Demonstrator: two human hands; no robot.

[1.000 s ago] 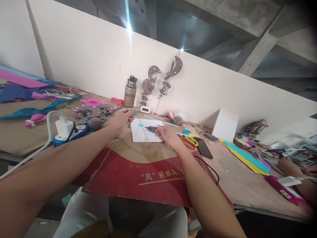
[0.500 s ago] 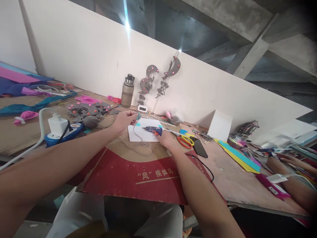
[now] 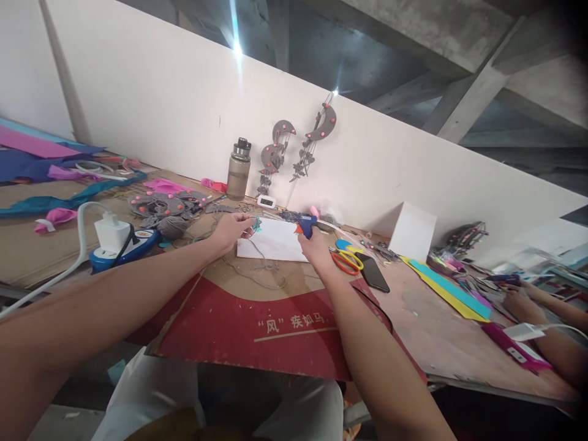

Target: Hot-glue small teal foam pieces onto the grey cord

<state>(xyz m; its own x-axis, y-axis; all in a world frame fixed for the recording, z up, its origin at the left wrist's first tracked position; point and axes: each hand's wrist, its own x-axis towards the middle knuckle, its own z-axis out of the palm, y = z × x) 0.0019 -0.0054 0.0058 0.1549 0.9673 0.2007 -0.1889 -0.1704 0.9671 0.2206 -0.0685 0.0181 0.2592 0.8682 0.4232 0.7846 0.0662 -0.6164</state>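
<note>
Red cardboard (image 3: pixel 220 327): nearest, on the tabletop (image 3: pixel 422 324), short of both hands' fingers.
Grey yarn (image 3: pixel 271 267): loose loops just short of the left fingers, 1 strand rising to their pinch.
Scissors (image 3: pixel 350 255): just right of the right fingers, the phone (image 3: pixel 374 272) beside them.
Right hand (image 3: pixel 316 248): fingers wrapped round the glue gun (image 3: pixel 305 222); trigger squeezed or not, I cannot tell.
Left hand (image 3: pixel 232 231): fingers clamped together on the teal piece (image 3: pixel 256 224).
Teal piece: at the left fingertips, its outline partly hidden.
White board (image 3: pixel 278 242): between the 2 hands.
Glue gun: nozzle turned left, apart from the left fingers. The step looks like gluing; the next move seems to call for a steady pinch, and a hot tip guided to the felt without touching skin.
Bottle (image 3: pixel 239 174): upright, beyond the left fingers.
</note>
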